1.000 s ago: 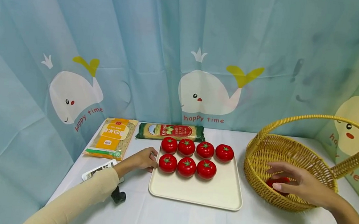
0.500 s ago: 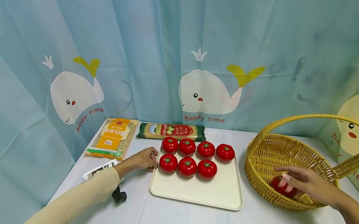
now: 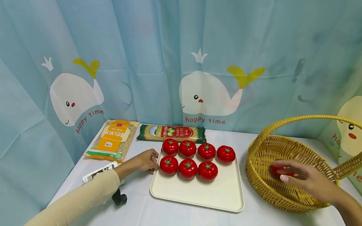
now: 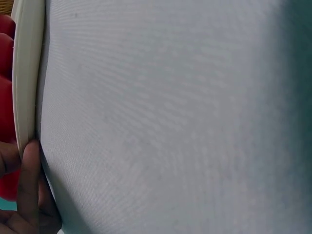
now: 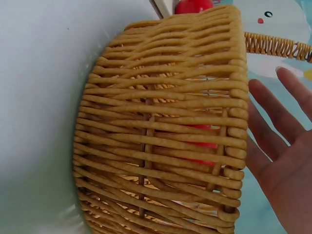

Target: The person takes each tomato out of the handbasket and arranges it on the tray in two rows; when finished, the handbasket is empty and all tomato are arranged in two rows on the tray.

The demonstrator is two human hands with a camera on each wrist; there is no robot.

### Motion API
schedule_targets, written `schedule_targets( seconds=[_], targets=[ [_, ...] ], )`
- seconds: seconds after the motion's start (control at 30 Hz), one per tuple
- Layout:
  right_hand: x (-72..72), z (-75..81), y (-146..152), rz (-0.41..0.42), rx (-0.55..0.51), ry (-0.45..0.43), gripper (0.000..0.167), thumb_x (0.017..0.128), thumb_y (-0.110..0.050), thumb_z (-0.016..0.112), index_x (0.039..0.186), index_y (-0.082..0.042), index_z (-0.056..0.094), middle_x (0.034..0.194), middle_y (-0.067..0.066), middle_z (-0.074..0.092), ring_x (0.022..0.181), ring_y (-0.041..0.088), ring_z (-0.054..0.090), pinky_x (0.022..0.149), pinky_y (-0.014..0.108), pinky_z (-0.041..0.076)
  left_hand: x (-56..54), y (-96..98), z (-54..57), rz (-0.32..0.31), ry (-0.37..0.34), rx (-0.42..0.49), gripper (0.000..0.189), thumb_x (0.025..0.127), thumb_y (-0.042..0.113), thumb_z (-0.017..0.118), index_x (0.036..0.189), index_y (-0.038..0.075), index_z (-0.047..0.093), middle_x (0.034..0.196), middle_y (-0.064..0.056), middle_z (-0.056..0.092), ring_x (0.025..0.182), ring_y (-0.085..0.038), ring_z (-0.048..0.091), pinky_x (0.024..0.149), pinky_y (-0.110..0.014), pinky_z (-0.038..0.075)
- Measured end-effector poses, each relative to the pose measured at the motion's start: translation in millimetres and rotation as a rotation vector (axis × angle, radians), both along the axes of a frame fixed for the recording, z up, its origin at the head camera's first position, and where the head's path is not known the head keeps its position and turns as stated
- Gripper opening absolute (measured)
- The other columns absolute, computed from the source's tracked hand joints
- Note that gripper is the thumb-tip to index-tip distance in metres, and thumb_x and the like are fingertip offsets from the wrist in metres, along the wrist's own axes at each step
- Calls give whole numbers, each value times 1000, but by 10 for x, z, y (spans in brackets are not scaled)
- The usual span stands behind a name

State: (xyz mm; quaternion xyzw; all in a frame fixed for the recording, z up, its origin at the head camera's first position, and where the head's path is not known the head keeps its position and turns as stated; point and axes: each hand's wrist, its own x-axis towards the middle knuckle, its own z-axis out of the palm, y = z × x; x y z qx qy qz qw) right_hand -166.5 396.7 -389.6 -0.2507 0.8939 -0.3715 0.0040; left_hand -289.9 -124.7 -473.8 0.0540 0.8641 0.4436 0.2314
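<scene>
A cream tray (image 3: 198, 196) carries several shiny red tomatoes (image 3: 208, 171) with green tops, lined up in two rows. At its left edge, my left hand (image 3: 146, 161) pinches the rim; the left wrist view shows thumb and fingers (image 4: 29, 180) on either side of it. My right hand (image 3: 309, 181) reaches over the near side of a yellow woven basket (image 3: 290, 207). Its fingers (image 5: 275, 112) look extended and spread in the right wrist view. Another red tomato (image 3: 277, 170) lies inside the basket, partly hidden under that hand; whether they touch cannot be told.
Behind the tray lies a green pasta packet (image 3: 172, 133), with an orange-and-clear grain bag (image 3: 112, 139) to its left. A white labelled object (image 3: 100, 170) sits partly under the left forearm. The basket's tall arched handle (image 3: 319, 117) rises at right. A blue curtain (image 3: 161, 52) stands behind.
In the basket, the tomato has shifted farther back, and my right hand has moved slightly away with it. My left hand stays at the tray's edge.
</scene>
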Motion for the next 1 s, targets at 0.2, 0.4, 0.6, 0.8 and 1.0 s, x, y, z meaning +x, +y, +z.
schedule_targets(
  seconds=[0.2,0.4,0.6,0.8,1.0],
  targets=[
    [-92,27,62,-87,37,-56,37,96,-8,65,133,-7,59,119,-17,66,103,0,65,78,22,56,8,1,-13,5,-3,12,44,82,-5,71,120,-3,50,90,-10,56,65,-15,60,59,-25,59],
    [-162,89,193,-110,50,-77,40,95,-9,65,134,-4,57,120,-4,66,102,4,65,77,22,56,22,2,-1,9,-13,14,45,83,-5,71,121,-4,49,92,-12,56,70,-17,60,61,-26,61],
    [-214,132,291,-108,61,-66,46,92,-9,68,136,-5,55,121,-16,64,106,1,64,77,21,56,27,-7,4,14,-12,17,45,83,-5,72,121,-4,49,91,-11,55,70,-16,60,60,-26,60],
    [-316,145,342,-91,40,-61,50,89,-4,71,135,3,53,122,-21,64,105,-2,63,76,21,57,28,-6,12,4,-3,22,43,83,-5,71,121,-4,49,89,-10,56,65,-15,60,59,-26,60],
    [-396,201,352,-96,97,-74,52,87,-8,74,135,0,54,121,-30,59,108,-6,59,80,18,54,26,-4,10,4,-7,30,43,83,-5,71,120,-4,49,89,-11,57,66,-16,60,59,-27,60]
  ],
)
